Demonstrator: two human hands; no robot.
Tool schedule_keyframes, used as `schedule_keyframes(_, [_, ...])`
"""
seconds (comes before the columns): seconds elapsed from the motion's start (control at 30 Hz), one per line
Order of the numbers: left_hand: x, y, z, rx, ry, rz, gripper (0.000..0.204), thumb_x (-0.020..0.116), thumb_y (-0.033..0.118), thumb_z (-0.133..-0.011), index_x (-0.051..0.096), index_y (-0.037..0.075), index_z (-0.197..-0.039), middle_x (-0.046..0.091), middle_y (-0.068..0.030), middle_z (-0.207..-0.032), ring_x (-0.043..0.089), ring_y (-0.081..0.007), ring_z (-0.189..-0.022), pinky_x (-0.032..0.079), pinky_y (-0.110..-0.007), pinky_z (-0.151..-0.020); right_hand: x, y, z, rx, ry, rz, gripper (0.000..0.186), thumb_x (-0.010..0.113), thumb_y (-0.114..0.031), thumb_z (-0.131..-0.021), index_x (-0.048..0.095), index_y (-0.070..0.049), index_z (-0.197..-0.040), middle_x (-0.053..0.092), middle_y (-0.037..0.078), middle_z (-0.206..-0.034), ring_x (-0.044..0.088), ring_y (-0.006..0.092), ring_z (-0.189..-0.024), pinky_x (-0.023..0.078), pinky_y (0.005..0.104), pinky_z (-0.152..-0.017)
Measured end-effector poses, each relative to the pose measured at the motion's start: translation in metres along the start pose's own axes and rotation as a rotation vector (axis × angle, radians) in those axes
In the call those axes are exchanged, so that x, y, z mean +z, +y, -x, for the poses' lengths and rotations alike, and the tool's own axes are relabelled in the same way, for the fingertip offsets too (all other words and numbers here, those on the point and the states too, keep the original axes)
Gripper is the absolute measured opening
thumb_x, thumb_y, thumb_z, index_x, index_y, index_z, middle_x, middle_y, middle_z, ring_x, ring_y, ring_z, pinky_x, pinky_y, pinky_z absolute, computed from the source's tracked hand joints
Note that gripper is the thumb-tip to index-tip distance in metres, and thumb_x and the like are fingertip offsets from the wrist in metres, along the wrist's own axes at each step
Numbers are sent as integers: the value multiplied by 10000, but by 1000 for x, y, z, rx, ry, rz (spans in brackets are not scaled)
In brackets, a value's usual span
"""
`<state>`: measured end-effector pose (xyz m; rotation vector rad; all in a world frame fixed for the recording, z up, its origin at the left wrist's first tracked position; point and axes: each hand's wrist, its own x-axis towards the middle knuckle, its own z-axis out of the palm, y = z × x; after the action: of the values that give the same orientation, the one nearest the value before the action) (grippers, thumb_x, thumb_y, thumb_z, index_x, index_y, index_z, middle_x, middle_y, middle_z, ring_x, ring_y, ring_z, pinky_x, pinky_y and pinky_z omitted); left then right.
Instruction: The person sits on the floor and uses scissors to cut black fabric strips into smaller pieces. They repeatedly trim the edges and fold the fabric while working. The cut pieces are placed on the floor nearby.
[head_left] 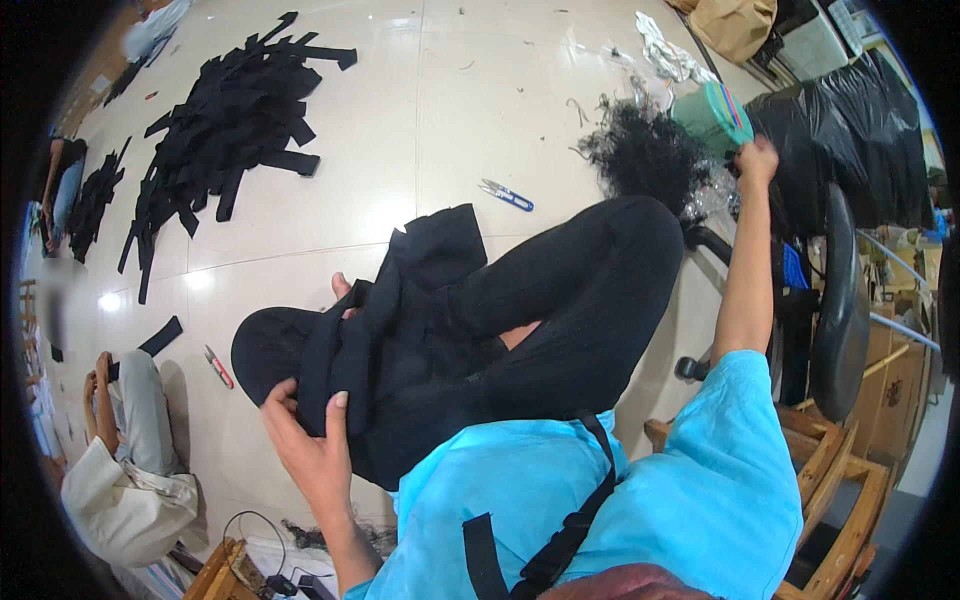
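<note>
My left hand (312, 455) has its thumb and fingers closed on the edge of black cloth (345, 385) that lies bunched over my black-trousered leg. More of this cloth, a flat black piece (440, 250), spreads upward across my lap. Reaching far out to the right, my right hand (757, 160) grips the edge of a green rounded thing (708, 118) with coloured stripes on its side; its exact kind I cannot make out. Directly below and left of that green thing lies a tangled heap of black thread scraps (645, 155).
Blue thread snips (507, 195) and red snips (218, 368) lie on the tiled floor. Black strips (235, 110) form a large pile at upper left. Another person (135, 480) sits at left. Black plastic bags (850, 140) and a black chair (840, 310) stand right.
</note>
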<state>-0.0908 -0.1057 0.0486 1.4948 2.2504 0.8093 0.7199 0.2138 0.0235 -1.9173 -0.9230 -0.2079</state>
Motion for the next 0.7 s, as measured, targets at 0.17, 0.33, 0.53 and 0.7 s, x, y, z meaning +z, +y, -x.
schedule_keyframes(0.17, [-32,4,0,-40,-190,-69,331,798,192,-927,600,-18,-1091,617,-153,-884,603,-301,-810,502,-383,-806,-24,-212,94,-239,-20,-478,304,799,-274,-956,794,30,-946,716,22,-772,614,91,-720,496,258,-728])
schedule_keyframes(0.33, [-32,11,-23,116,-44,188,160,749,80,-936,639,-26,-983,634,-148,-875,607,-259,-779,495,-345,-751,-24,-333,220,-454,-341,-702,259,717,-173,-1018,728,24,-1186,712,20,-982,601,75,-875,470,239,-772])
schedule_keyframes(0.53, [-10,48,-74,191,-162,737,118,690,85,-1012,661,-21,-1056,714,-80,-956,640,-91,-825,515,-246,-745,-37,-393,387,-778,-1439,-734,217,742,-57,-921,726,21,-1123,742,139,-1090,707,233,-1033,538,347,-952])
schedule_keyframes(0.7, [4,61,-86,96,-340,1168,158,623,126,-1078,634,-8,-1159,693,-39,-989,640,-37,-874,532,-197,-776,-24,-406,453,-508,-1711,-775,287,747,-173,-978,694,32,-1172,732,103,-1078,673,192,-1038,524,343,-948])
